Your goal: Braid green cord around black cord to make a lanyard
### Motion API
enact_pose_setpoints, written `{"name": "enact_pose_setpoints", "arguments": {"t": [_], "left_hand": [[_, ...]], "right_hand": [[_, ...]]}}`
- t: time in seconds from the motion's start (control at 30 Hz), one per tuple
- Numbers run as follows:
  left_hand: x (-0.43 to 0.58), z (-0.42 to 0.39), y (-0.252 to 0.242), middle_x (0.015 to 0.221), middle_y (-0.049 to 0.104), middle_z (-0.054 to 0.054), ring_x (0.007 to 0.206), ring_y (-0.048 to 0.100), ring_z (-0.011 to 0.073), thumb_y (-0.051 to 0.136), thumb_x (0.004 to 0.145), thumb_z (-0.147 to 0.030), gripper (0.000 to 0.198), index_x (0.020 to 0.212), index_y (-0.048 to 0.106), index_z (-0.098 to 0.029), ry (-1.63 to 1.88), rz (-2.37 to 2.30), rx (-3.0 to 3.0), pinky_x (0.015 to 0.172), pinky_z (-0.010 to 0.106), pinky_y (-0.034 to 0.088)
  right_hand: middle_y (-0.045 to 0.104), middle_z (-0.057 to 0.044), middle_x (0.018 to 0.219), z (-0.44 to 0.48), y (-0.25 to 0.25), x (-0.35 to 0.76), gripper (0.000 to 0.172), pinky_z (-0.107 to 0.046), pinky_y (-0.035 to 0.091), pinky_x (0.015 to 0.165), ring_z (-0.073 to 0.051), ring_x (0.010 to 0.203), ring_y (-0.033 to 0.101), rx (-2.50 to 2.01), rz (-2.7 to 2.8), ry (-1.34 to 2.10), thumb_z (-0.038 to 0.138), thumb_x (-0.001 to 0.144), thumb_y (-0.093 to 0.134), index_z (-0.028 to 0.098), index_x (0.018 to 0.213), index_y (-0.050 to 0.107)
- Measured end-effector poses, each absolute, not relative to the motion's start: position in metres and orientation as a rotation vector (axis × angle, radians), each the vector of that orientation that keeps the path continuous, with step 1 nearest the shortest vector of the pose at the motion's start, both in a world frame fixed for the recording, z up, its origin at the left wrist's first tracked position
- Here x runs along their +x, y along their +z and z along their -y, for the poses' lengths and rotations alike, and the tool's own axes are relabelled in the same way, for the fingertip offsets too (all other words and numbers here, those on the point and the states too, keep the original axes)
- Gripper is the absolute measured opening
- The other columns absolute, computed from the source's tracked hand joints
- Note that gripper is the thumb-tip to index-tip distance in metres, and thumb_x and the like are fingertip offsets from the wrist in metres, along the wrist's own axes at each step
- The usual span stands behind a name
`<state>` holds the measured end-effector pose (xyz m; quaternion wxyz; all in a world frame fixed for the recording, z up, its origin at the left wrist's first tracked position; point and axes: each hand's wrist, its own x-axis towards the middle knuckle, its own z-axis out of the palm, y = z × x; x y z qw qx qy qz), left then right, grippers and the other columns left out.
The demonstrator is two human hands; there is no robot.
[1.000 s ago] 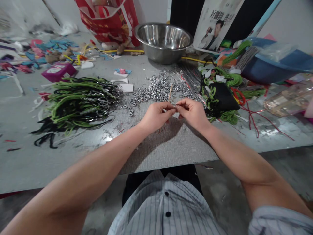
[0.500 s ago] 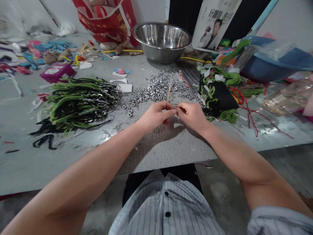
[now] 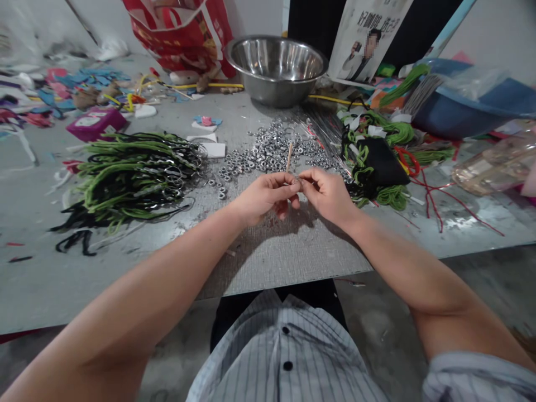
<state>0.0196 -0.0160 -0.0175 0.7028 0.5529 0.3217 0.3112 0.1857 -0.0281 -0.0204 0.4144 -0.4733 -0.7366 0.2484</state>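
My left hand (image 3: 268, 196) and my right hand (image 3: 327, 194) meet at the fingertips, low over the table in front of me. Both are closed in a pinch around something tiny, mostly hidden by the fingers. A thin pale wooden stick (image 3: 289, 156) juts up just behind my left index finger; whether that hand grips it, I cannot tell. Beyond the fingers spreads a pile of small silvery ring-like metal pieces (image 3: 268, 148). To the left lies a thick bundle of green and black cords (image 3: 129, 173) with metal rings at one end.
A steel bowl (image 3: 278, 84) stands behind the pile. On the right are green cord bundles (image 3: 389, 198), a black pouch-like piece (image 3: 379, 162), red cords (image 3: 435, 204) and a blue basin (image 3: 464, 114). A purple box (image 3: 96, 124) and red bag (image 3: 180, 44) are at left.
The fingers shift slightly at the pinch, and the lower fingers of my left hand show more. The things on the table stay in place.
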Motion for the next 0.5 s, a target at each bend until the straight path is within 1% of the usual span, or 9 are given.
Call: {"name": "enact_pose_setpoints", "arguments": {"t": [0.1, 0.23, 0.37, 0.5], "left_hand": [[0.0185, 0.0169, -0.0150, 0.058, 0.062, -0.002, 0.037, 0.051, 0.0067, 0.060, 0.079, -0.026, 0.013, 0.073, 0.053, -0.017, 0.682, -0.660, 1.135, 0.038, 0.020, 0.040], [0.0179, 0.0184, -0.0113, 0.057, 0.063, 0.000, 0.036, 0.052, 0.0078, 0.056, 0.083, -0.030, 0.017, 0.073, 0.052, -0.016, 0.655, -0.616, 1.099, 0.038, 0.020, 0.041], [0.0168, 0.0164, -0.0109, 0.054, 0.063, -0.001, 0.035, 0.054, 0.0095, 0.057, 0.083, -0.033, 0.022, 0.071, 0.049, -0.017, 0.614, -0.569, 1.074, 0.036, 0.019, 0.041], [0.0160, 0.0131, -0.0123, 0.051, 0.063, -0.001, 0.036, 0.055, 0.0104, 0.058, 0.084, -0.039, 0.028, 0.071, 0.047, -0.016, 0.616, -0.530, 1.065, 0.038, 0.019, 0.043]], "right_hand": [[0.057, 0.003, 0.063, 0.0292, -0.0168, 0.1847, 0.018, -0.023, 0.037, 0.047, -0.007, 0.048, 0.047, -1.112, 1.738, 0.915, 0.038, 0.082, 0.057, 0.020, 0.078, 0.056], [0.054, 0.006, 0.056, 0.0254, -0.0150, 0.1880, 0.027, -0.021, 0.035, 0.038, -0.005, 0.039, 0.044, -0.949, 1.630, 1.287, 0.045, 0.076, 0.066, 0.020, 0.074, 0.055], [0.052, 0.008, 0.051, 0.0225, -0.0159, 0.1917, 0.029, -0.018, 0.036, 0.035, -0.004, 0.037, 0.043, -0.844, 1.546, 1.529, 0.045, 0.072, 0.071, 0.019, 0.073, 0.056], [0.055, 0.009, 0.048, 0.0231, -0.0166, 0.1933, 0.027, -0.017, 0.041, 0.034, -0.005, 0.035, 0.048, -0.725, 1.429, 1.727, 0.037, 0.071, 0.074, 0.018, 0.075, 0.055]]}}
